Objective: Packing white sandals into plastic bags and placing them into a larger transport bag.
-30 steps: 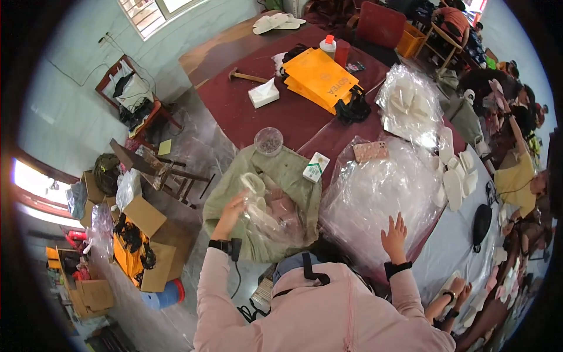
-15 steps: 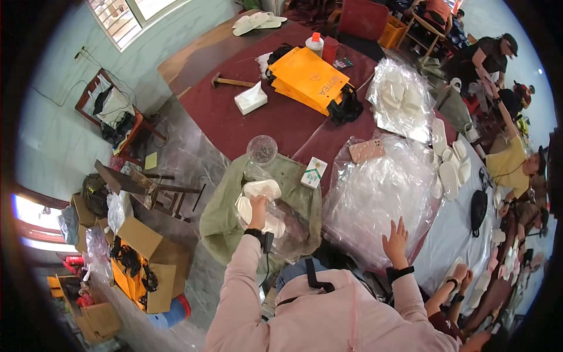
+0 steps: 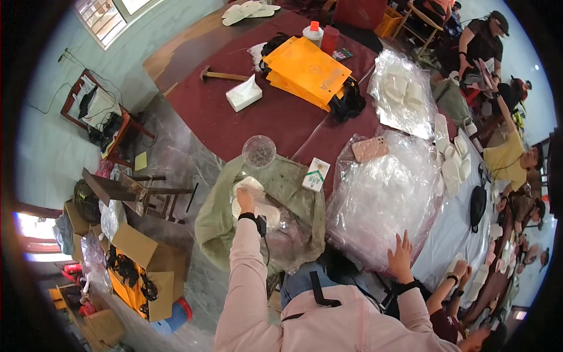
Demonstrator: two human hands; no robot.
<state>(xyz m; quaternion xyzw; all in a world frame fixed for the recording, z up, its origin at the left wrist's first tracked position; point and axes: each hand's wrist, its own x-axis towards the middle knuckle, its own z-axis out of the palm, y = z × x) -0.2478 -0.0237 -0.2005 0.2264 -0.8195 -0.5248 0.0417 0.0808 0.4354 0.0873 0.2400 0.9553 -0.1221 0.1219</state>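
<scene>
a pair of white slippers [image 3: 265,212] is lying in the mouth of a green sack [image 3: 214,226], just in front of the person and toward the left. the slippers are showing a plain, creamy white with smooth, rounded ends, one sitting a little above the other. clear, crinkled plastic is gathering around them and catching the light, and a pinkish tone is showing through it at the lower right.

the left hand [image 3: 246,201] is resting on the upper slipper and covering part of it. its fingers are pointing away from the person, close together, with their tips blending into the white; one cannot tell whether they are gripping the slipper or only touching it. the right hand [image 3: 401,258] is standing over the near edge of a stack of clear plastic bags [image 3: 381,193], its fingers spreading wide; whether the palm is touching the plastic, one cannot tell.

a pinkish phone [image 3: 370,149] is lying on the far part of the stack. a small white and green box [image 3: 316,175] is sitting at the sack's right edge, and a round clear tub [image 3: 259,151] is standing at its far edge, beside the maroon tabletop [image 3: 205,126].
</scene>
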